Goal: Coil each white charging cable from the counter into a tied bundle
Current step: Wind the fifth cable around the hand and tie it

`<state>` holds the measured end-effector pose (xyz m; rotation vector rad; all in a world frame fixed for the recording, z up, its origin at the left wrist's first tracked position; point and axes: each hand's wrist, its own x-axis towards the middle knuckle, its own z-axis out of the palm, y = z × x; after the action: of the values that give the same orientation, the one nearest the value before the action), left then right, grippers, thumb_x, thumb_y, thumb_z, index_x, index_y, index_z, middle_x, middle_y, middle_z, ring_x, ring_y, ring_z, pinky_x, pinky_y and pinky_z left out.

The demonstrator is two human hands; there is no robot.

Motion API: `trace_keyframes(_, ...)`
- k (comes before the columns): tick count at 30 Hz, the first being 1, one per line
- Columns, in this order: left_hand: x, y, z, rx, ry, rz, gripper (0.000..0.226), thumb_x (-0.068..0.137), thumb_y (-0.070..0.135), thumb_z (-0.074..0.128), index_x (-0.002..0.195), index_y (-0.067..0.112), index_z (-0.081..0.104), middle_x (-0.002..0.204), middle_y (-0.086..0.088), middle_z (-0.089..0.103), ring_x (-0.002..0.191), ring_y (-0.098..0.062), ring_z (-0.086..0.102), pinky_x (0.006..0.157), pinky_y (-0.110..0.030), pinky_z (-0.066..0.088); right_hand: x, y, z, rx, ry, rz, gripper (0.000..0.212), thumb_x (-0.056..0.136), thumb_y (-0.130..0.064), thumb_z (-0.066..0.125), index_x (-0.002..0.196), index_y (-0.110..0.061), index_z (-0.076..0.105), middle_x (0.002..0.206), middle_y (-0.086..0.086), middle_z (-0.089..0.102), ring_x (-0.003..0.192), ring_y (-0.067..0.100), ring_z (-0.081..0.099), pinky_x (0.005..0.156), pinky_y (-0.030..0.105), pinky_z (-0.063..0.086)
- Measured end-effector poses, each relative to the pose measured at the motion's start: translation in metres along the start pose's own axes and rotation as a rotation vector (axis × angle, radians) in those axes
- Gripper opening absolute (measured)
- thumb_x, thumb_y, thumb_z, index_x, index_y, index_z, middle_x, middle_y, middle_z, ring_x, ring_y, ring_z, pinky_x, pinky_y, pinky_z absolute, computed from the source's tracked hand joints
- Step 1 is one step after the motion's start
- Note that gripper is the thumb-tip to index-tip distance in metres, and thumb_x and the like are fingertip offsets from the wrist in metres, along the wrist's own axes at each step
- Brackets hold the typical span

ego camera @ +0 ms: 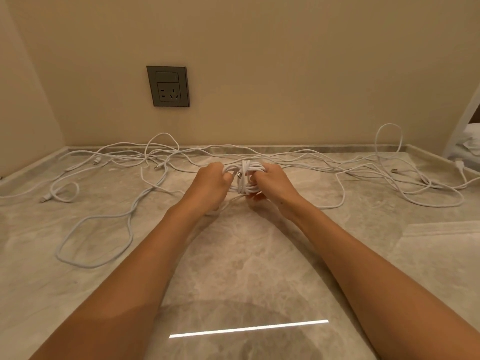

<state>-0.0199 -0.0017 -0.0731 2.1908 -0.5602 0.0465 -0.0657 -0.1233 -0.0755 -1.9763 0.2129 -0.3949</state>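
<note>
A coiled white cable bundle [245, 178] sits between my two hands near the back middle of the marble counter [233, 255]. Cable turns are wrapped crosswise around its middle, and a connector tip shows at its front. My left hand [211, 181] grips the bundle's left end with curled fingers. My right hand [272, 181] holds the right end, fingers curled into the loops. Loose white cables [104, 216] sprawl over the counter to the left, and more loose cables [389, 175] lie tangled to the right.
A grey wall socket [168, 86] is set in the beige wall behind the counter. A raised stone lip runs along the back edge. A folded cloth [441, 229] lies at the right. Cable plugs lie at the far left and far right.
</note>
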Motion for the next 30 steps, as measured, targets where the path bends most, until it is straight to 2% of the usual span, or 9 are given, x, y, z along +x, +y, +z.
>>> trace_keyframes(4, -0.001, 0.005, 0.002, -0.301, 0.113, -0.151, 0.021, 0.092, 0.023, 0.053, 0.102, 0.008, 0.042, 0.070, -0.006, 0.054, 0.053, -0.016, 0.051, 0.046, -0.024, 0.041, 0.001, 0.001, 0.003, 0.245, -0.032, 0.123, 0.025, 0.090, 0.007, 0.037, 0.092, -0.001, 0.060, 0.077, 0.015, 0.060, 0.056, 0.017, 0.056, 0.052, 0.023, 0.049)
trace_keyframes(9, -0.003, 0.003, 0.010, -0.405, 0.090, -0.200, 0.012, 0.087, 0.007, 0.060, 0.079, -0.002, 0.061, 0.072, -0.016, 0.063, 0.060, -0.024, 0.061, 0.072, -0.038, 0.056, 0.001, 0.002, 0.009, 0.388, 0.020, 0.226, 0.022, 0.094, 0.004, 0.042, 0.097, -0.001, 0.063, 0.077, 0.009, 0.064, 0.061, 0.014, 0.062, 0.058, 0.020, 0.055)
trace_keyframes(13, -0.004, 0.004, 0.016, -0.324, 0.099, -0.164, 0.019, 0.089, 0.010, 0.058, 0.097, -0.007, 0.060, 0.087, -0.020, 0.063, 0.063, -0.023, 0.059, 0.056, -0.029, 0.051, -0.003, -0.001, 0.005, 0.505, 0.008, 0.294, 0.026, 0.091, 0.007, 0.042, 0.077, -0.004, 0.061, 0.064, 0.010, 0.064, 0.053, 0.019, 0.062, 0.046, 0.020, 0.054)
trace_keyframes(16, -0.005, 0.008, 0.017, -0.236, 0.064, -0.142, 0.018, 0.091, 0.013, 0.055, 0.090, -0.004, 0.060, 0.070, -0.012, 0.058, 0.058, -0.021, 0.053, 0.050, -0.024, 0.039, -0.004, -0.003, 0.003, 0.576, -0.041, 0.341, 0.031, 0.089, 0.012, 0.037, 0.073, 0.001, 0.060, 0.050, 0.009, 0.064, 0.041, 0.018, 0.062, 0.039, 0.021, 0.050)
trace_keyframes(19, -0.007, 0.010, 0.015, -0.221, 0.017, -0.139, 0.021, 0.093, 0.017, 0.052, 0.080, 0.002, 0.056, 0.057, -0.003, 0.049, 0.047, -0.013, 0.046, 0.042, -0.017, 0.035, -0.001, 0.000, 0.004, 0.636, -0.094, 0.365, 0.031, 0.087, 0.014, 0.034, 0.076, 0.003, 0.061, 0.058, 0.012, 0.066, 0.048, 0.022, 0.064, 0.057, 0.033, 0.059)
trace_keyframes(21, -0.006, 0.009, 0.012, -0.299, -0.009, -0.161, 0.022, 0.093, 0.015, 0.052, 0.074, 0.004, 0.055, 0.058, -0.005, 0.051, 0.051, -0.016, 0.050, 0.051, -0.022, 0.040, 0.001, 0.001, 0.005, 0.605, -0.098, 0.356, 0.029, 0.089, 0.011, 0.037, 0.078, 0.001, 0.061, 0.069, 0.014, 0.065, 0.059, 0.023, 0.062, 0.075, 0.036, 0.057)
trace_keyframes(25, -0.003, 0.007, 0.007, -0.324, -0.031, -0.237, 0.018, 0.093, 0.010, 0.050, 0.076, 0.013, 0.047, 0.065, -0.007, 0.053, 0.055, -0.016, 0.051, 0.053, -0.026, 0.040, -0.001, -0.002, 0.006, 0.402, -0.038, 0.251, 0.024, 0.089, 0.007, 0.047, 0.076, -0.007, 0.061, 0.070, 0.009, 0.061, 0.058, 0.015, 0.057, 0.051, 0.019, 0.049)
trace_keyframes(28, -0.002, 0.003, 0.001, -0.290, 0.004, -0.258, 0.006, 0.089, 0.012, 0.054, 0.087, 0.013, 0.048, 0.077, -0.007, 0.057, 0.068, -0.020, 0.057, 0.059, -0.028, 0.046, 0.001, 0.002, 0.005, 0.294, 0.019, 0.185, 0.025, 0.086, 0.008, 0.050, 0.074, -0.010, 0.061, 0.073, 0.009, 0.060, 0.063, 0.016, 0.058, 0.051, 0.019, 0.052)
trace_keyframes(30, -0.002, 0.000, -0.002, -0.221, 0.033, -0.239, 0.027, 0.086, 0.018, 0.059, 0.110, 0.009, 0.049, 0.098, -0.010, 0.059, 0.085, -0.024, 0.059, 0.074, -0.034, 0.050, 0.000, 0.003, 0.002, 0.265, 0.050, 0.163, 0.024, 0.085, 0.008, 0.052, 0.072, -0.009, 0.062, 0.073, 0.009, 0.060, 0.065, 0.017, 0.059, 0.057, 0.024, 0.055)
